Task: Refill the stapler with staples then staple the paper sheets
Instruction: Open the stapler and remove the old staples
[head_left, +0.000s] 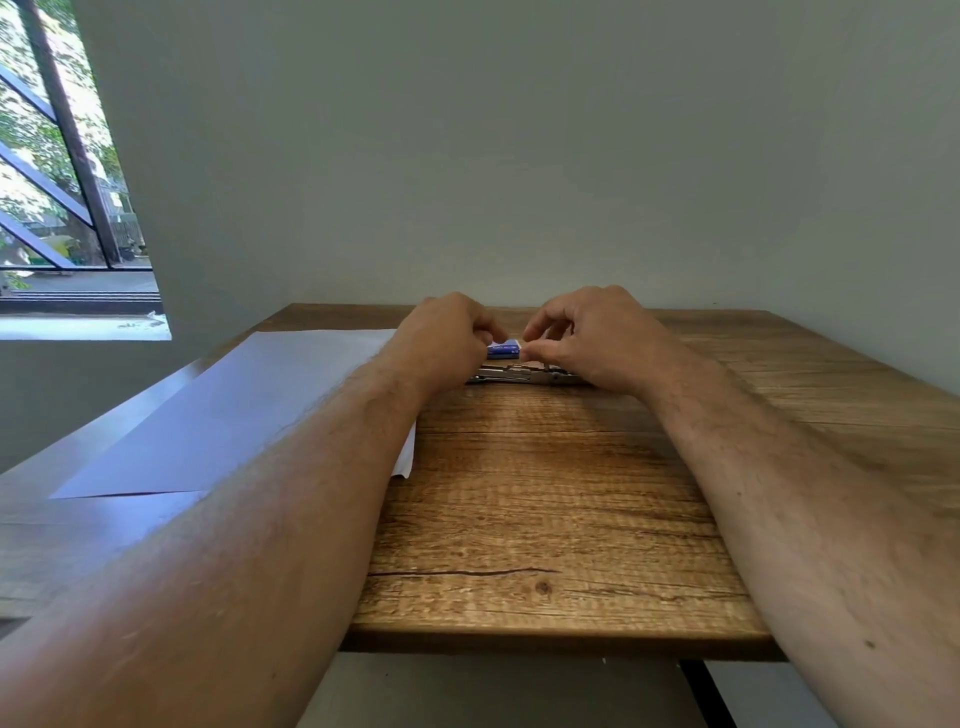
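The left hand (447, 332) and right hand (576, 332) are curled on a small blue staple box (504, 349) above the metal stapler (519, 374) on the surface (530, 493); the box is best steadied while opened, paper sheets (228, 415) left aside.

The right end of the stapler (522, 374) is covered by the right hand (592, 338), and the small blue box (503, 348) is partly hidden behind the left hand (447, 338). Its print is too small to be read. One side of the paper sheets (234, 415) is hidden under the left forearm.
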